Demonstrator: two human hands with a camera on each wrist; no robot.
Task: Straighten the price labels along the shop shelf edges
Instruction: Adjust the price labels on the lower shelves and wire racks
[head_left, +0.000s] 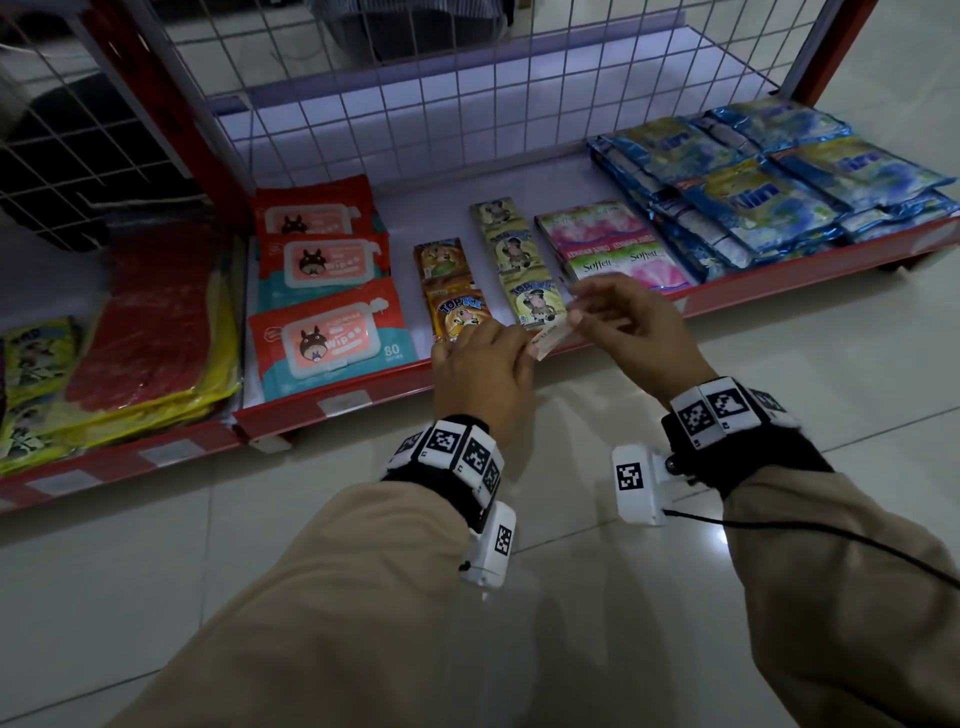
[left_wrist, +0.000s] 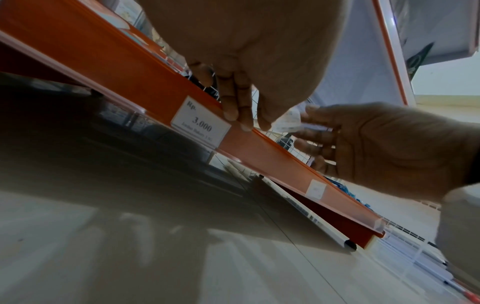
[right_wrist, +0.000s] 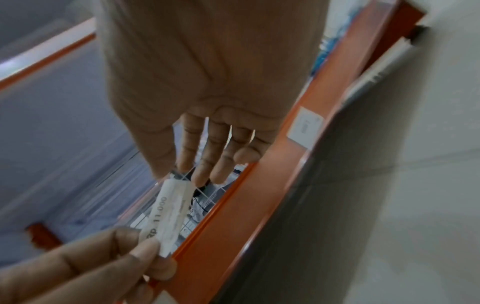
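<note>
Pale floor tiles (head_left: 779, 364) run up to a low red shop shelf (head_left: 291, 410) backed by white wire mesh (head_left: 415, 104). Nearest, both hands work at the shelf's front edge. The left hand (head_left: 480, 374) pinches one end of a loose white price label (head_left: 548, 340) printed "Rp 11.000"; the right hand (head_left: 631, 325) pinches the other end between thumb and forefinger, its remaining fingers extended. The label is held just above the red edge strip, tilted and slightly curled. A seated label reading 3.000 (left_wrist: 201, 125) sits in the strip just left of the left grip. Behind lie sachet strips (head_left: 524, 265), wipes packs (head_left: 327, 338) and blue detergent packs (head_left: 769, 192).
</note>
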